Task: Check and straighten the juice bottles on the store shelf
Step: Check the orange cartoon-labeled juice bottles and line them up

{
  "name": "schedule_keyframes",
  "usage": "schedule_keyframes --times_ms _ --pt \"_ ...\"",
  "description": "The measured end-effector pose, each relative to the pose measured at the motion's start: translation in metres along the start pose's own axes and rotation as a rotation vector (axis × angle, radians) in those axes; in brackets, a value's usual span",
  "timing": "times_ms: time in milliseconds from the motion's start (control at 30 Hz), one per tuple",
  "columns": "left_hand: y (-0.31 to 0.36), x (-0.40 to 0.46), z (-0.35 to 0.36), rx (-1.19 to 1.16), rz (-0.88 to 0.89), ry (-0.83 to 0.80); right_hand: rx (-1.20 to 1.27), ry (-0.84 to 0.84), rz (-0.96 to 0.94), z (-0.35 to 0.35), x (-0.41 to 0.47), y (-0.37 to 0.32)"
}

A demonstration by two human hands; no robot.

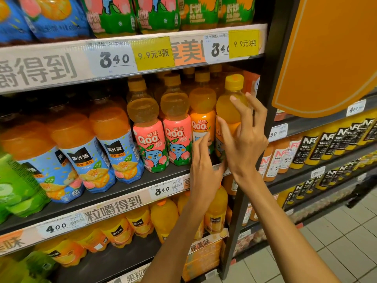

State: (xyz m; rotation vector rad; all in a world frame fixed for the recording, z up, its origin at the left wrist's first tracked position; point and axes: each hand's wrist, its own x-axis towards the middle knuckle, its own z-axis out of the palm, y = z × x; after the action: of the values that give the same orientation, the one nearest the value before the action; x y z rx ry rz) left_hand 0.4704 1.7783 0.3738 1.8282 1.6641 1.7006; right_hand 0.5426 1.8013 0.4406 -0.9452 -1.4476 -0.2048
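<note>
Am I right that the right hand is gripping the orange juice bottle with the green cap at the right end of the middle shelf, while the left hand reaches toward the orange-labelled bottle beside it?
Not quite: the cap is yellow, not green. The head view shows the right hand gripping that orange juice bottle at the right end of the middle shelf, while the left hand reaches toward the orange-labelled bottle beside it.

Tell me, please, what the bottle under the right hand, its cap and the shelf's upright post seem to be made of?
The orange juice bottle under the right hand looks like clear, glossy plastic: the juice shows through its upper part and light glints on it. Its yellow cap appears to be opaque plastic. The upright post looks like dark, painted metal, smooth and matte, though that is a guess.
</note>
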Motion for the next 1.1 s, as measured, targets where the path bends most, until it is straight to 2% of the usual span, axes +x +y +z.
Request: schedule_keyframes --times_ms 200,333,467,600,667,833,933,1100 --pt "0.015 -0.013 0.002 -0.009 -0.08 0.016 0.197 0.048 -0.043 -0.025 -0.008 -0.012" --pt "0.026 -0.027 -0.016 -0.213 -0.189 -0.004 0.258 -0.068 -0.057 -0.043 -0.005 -0.021" --pt "0.03 -0.045 -0.033 -0.254 -0.265 -0.043 0.358 -0.216 0.023 -0.048 -0.002 -0.023" --pt "0.036 -0.057 -0.055 -0.346 -0.273 -0.192 0.716 -0.413 0.319 -0.049 -0.005 -0.029" --pt "0.039 -0.062 -0.064 -0.382 -0.283 -0.244 0.813 -0.459 0.428 -0.051 -0.005 -0.031" --pt "0.048 -0.07 -0.075 -0.466 -0.314 -0.256 0.884 -0.495 0.537 -0.052 -0.004 -0.039" --pt "0.053 -0.074 -0.082 -0.518 -0.333 -0.25 1.083 -0.59 0.687 -0.055 0.002 -0.04" --pt "0.058 -0.083 -0.094 -0.881 -0.498 -0.398 1.333 -0.783 0.862 -0.059 0.01 -0.04"
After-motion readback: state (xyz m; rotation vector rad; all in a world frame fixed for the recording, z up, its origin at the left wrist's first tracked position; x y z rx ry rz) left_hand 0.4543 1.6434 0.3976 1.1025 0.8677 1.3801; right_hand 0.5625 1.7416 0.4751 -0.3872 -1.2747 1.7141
